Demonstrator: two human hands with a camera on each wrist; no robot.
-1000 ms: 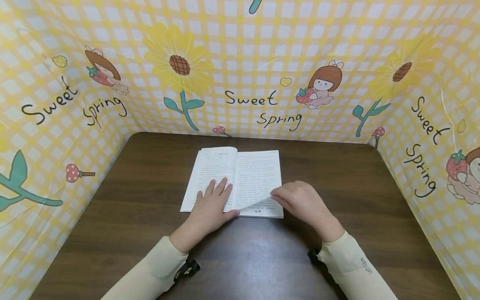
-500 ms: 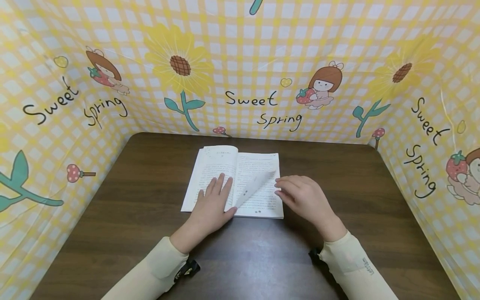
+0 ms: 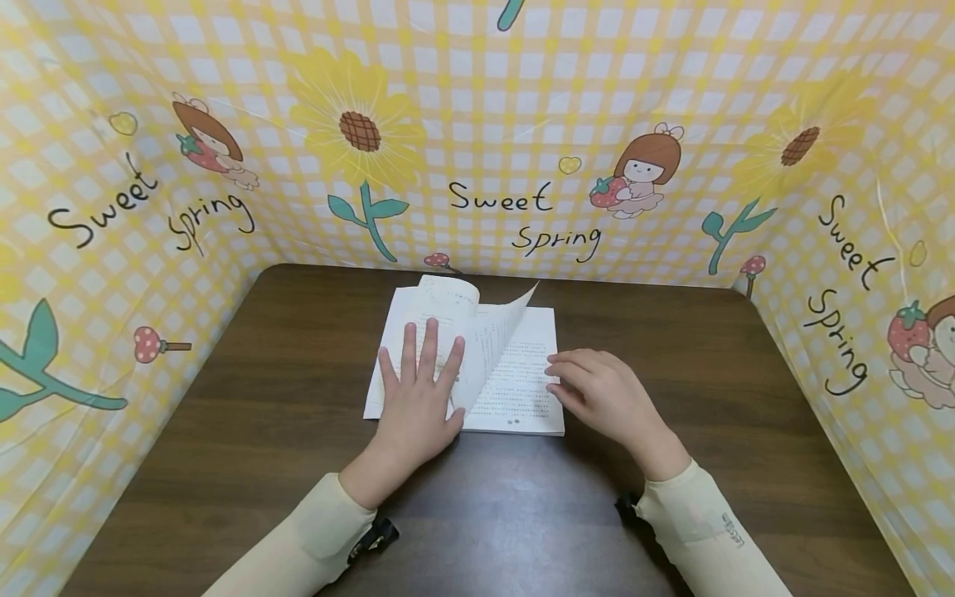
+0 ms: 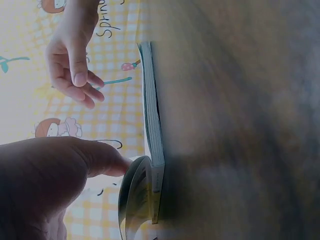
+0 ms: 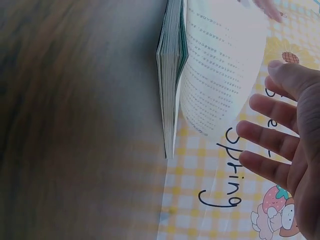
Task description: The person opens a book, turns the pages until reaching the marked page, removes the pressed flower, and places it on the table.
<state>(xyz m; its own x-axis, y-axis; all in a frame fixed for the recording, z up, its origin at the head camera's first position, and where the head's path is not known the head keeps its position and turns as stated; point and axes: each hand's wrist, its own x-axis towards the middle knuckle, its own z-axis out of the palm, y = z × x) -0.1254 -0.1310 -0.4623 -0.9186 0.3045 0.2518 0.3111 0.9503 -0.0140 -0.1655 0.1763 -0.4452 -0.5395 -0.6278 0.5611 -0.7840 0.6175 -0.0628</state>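
An open book (image 3: 522, 398) with printed text lies on the table. My left hand (image 3: 418, 406) rests over its left-hand pages, fingers straight and spread, thumb near the spine. In the left wrist view the thumb tip (image 4: 117, 165) is right at a bowed leaf (image 4: 127, 187). One page (image 3: 498, 336) stands lifted from the right side, its corner up toward the back; the right wrist view shows this raised page (image 5: 215, 75) curving away from the block. Just off the book's right edge is my right hand (image 3: 600, 394), fingers slightly bent and holding nothing.
The dark wooden table (image 3: 246, 464) extends around the book. Yellow checked cloth (image 3: 500, 133) with flowers and "Sweet Spring" lettering encloses its back and both sides. Black straps (image 3: 373, 539) show at the wrists by the pale sleeves (image 3: 298, 531).
The right hand has let go of the page corner and stays by the edge. The page has swung up and leftward. My left hand has spread its fingers, and the left pages have shifted up.
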